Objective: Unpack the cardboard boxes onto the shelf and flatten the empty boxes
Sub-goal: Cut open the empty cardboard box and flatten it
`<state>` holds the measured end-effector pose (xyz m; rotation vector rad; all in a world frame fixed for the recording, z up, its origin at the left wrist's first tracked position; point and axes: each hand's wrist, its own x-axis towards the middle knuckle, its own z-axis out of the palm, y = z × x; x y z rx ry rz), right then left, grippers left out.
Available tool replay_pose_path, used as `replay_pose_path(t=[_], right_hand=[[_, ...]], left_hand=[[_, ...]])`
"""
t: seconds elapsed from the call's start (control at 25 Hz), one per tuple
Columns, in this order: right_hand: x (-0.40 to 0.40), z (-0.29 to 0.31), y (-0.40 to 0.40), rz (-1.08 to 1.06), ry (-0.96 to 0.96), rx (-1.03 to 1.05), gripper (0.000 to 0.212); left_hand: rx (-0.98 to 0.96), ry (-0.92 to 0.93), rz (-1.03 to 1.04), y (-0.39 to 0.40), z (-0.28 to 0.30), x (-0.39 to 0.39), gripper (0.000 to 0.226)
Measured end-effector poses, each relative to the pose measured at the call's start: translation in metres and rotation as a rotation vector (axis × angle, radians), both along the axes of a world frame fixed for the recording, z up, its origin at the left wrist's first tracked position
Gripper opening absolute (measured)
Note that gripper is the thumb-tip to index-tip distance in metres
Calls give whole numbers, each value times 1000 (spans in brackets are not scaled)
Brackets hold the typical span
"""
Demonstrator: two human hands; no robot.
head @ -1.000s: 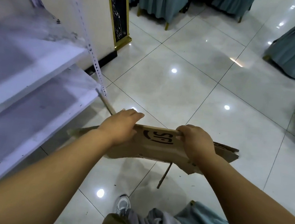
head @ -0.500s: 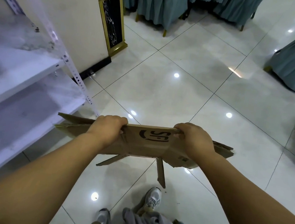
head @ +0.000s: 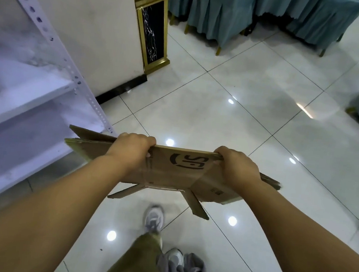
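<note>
Clearly the flattening step is in hand. Left of the left hand (head: 129,150) stands the white shelf (head: 27,99), its visible boards bare. Between both hands hangs the collapsed cardboard box (head: 178,172), over the floor; each hand, the right hand (head: 235,167) included, grips its top edge. Next, probably, press the loose flaps (head: 195,202) flat and set it down.

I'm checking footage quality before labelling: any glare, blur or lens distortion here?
Head view: ceiling lights glare as bright spots on the glossy tiled floor; the forward shoe is motion-blurred; wide-angle bending bows the shelf upright; the flattened cardboard box and both hands look sharp.
</note>
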<state>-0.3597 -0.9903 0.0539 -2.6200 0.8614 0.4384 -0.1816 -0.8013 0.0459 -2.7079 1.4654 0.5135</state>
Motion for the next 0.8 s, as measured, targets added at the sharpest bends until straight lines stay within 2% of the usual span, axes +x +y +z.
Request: replay_pose_path(t=[0.12,0.48,0.8], right_hand=[[28,4,-23,-4,-3,46,28],[138,12,-106,43,-7,9,24],[216,3,-193,155,-2,5,22]], left_hand=[[11,28,4,-20,0,29,13],[2,95,42,-95,5,141,8],[-18,119,140,-162,-9,198,8]])
